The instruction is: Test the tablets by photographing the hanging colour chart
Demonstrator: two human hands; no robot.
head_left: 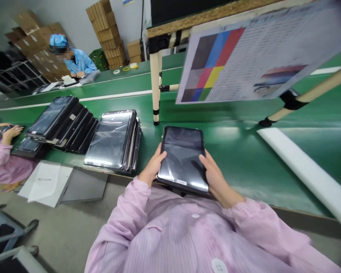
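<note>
A black tablet [183,157] with a glossy dark screen and a small white label at its lower edge is held between my hands at the front edge of the green bench. My left hand [153,165] grips its left side, thumb over the front. Along the right side, my right hand [216,174] is closed on it in the same way, the other fingers hidden underneath. To the left stands a stack of film-wrapped tablets [110,140], and beyond it a taller, leaning stack of dark tablets [53,117].
A framed stand carries a printed colour chart [213,68] above the bench [233,151]. A white foam strip [307,170] lies at the right. One co-worker's hands [11,132] are at far left; another person in blue [79,62] sits across. Cartons [108,34] rise behind.
</note>
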